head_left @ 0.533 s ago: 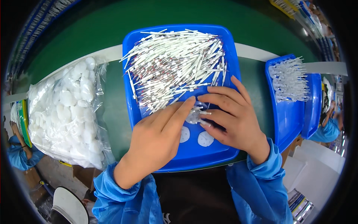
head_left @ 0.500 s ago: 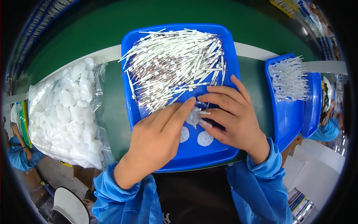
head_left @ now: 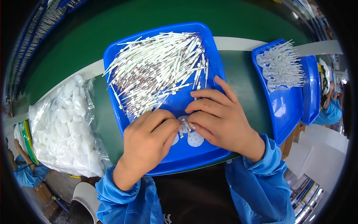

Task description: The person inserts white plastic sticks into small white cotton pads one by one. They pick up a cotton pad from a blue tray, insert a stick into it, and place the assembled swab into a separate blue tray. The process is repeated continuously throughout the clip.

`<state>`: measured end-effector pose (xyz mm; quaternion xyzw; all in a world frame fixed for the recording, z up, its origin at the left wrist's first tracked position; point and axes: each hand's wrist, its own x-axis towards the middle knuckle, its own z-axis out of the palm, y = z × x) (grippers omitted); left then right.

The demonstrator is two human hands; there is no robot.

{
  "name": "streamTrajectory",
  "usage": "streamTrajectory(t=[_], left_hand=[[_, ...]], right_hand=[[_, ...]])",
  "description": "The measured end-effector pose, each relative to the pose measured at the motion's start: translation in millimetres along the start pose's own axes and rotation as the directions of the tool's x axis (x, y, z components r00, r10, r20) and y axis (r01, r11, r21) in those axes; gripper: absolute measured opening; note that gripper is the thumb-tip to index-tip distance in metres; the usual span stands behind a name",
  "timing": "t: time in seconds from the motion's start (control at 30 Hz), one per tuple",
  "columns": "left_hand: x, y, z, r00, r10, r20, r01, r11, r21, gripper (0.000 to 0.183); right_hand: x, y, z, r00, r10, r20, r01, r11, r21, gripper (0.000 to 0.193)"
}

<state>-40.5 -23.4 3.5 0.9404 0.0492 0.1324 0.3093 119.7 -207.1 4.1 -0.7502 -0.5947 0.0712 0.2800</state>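
Both hands meet over the near part of a blue tray. My left hand is closed, its thumb and index finger pinching the left side of a small round white pad with thin white sticks standing out of it. From the other side my right hand pinches the same piece with thumb and index finger, its other fingers spread. The fingertips hide part of the piece. Just below it in the tray lies a flat white disc, and a second white disc shows partly behind my left hand. A heap of thin white sticks fills the tray's far part.
On the left stands a clear plastic bag of white round pads. At the right a smaller blue tray holds several pads bristling with sticks. A green work surface lies beyond. Other people's blue sleeves show at the edges.
My left hand's fingers have curled in lower beside the piece, and its sticks now point more toward me. The whole view has shifted a little, with the trays appearing further left.
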Motion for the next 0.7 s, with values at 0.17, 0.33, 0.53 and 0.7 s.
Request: streamTrajectory(t=[0.17,0.33,0.53,0.7], left_hand=[[-1,0,1,1.000,0.005,-0.009,-0.005,1.000,-0.002,0.015],[-2,0,1,0.999,0.027,-0.033,-0.026,0.999,0.029,0.017],[-9,5,-1,0.995,-0.095,-0.039,0.093,0.994,-0.050,0.023],[-22,8,-5,0.984,-0.167,0.058,0.170,0.984,-0.052,0.035]], right_hand=[[-3,-3,0,1.000,0.004,-0.021,-0.004,1.000,-0.023,0.020],[-4,-1,0,0.999,-0.009,-0.031,0.007,0.999,-0.049,0.021],[-10,-4,-6,0.991,0.085,-0.100,-0.079,0.995,0.063,0.021],[-13,2,1,0.999,0.005,-0.041,-0.006,1.000,-0.018,0.028]])
